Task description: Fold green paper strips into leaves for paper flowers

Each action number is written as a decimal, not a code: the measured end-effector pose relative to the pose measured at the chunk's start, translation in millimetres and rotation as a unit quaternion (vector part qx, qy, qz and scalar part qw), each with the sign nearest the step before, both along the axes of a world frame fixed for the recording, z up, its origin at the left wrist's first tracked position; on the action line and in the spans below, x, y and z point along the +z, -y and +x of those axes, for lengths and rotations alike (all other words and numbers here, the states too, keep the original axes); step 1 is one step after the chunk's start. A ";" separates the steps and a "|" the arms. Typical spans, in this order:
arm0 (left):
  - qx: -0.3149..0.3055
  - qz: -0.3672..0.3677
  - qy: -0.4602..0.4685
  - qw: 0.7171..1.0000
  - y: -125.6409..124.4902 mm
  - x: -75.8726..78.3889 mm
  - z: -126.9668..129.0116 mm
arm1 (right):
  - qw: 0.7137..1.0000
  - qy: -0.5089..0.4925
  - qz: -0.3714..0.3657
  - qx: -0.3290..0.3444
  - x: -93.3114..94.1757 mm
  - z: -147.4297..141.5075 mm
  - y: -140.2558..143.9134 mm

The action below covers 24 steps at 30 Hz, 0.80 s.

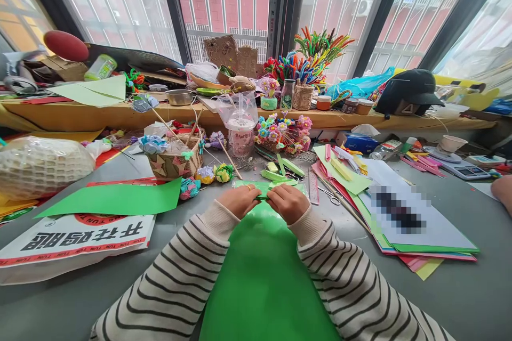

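Observation:
Both my hands meet at the middle of the grey table, above a large green sheet (268,277). My left hand (239,200) pinches the left end of a small folded piece of green paper (263,190). The right end of that paper is between the fingers of my right hand (288,202). Just beyond the hands lie several light green paper strips (276,175). To the right of them are a clear ruler (313,186) and a pair of scissors (333,198).
A stack of coloured paper (432,224) lies at right, a green sheet (116,198) over a printed bag (80,242) at left. Behind stand a basket (172,162) with paper flowers, a plastic cup (241,136) and a cluttered ledge (192,117). Another person's hand (503,192) shows at the right edge.

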<state>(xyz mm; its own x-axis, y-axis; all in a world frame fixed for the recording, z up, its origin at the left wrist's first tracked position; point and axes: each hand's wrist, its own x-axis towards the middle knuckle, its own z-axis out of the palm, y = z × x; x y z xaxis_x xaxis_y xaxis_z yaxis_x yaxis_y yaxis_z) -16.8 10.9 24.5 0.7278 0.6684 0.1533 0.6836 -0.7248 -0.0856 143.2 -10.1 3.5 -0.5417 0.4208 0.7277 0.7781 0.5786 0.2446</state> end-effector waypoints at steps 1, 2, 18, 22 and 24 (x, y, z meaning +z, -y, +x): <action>0.012 0.002 -0.014 1.000 0.4 -2.4 2.4 | 1.000 0.000 -0.003 0.000 -0.2 0.7 -0.5; 0.021 0.005 -0.027 0.999 0.7 -4.4 4.5 | 1.000 -0.001 -0.006 0.000 -0.1 1.4 -0.8; -0.019 0.187 0.055 0.981 -5.5 -32.2 3.1 | 0.997 -0.032 -0.057 0.035 3.5 6.4 0.0; -0.010 0.193 0.057 0.980 -8.2 -37.1 4.5 | 0.990 -0.080 -0.105 0.054 1.5 8.8 -2.0; -0.002 0.177 0.073 0.981 -7.7 -36.6 4.2 | 0.977 -0.132 -0.151 0.070 1.4 11.7 -3.3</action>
<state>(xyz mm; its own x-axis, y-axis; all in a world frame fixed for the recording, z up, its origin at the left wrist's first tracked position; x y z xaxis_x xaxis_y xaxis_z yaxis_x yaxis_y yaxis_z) -12.6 18.6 -12.1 0.6836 0.5511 0.4785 0.7043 -0.6701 -0.2343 154.9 -6.7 4.9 -0.4196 0.5732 0.7039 0.6988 0.6989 -0.1525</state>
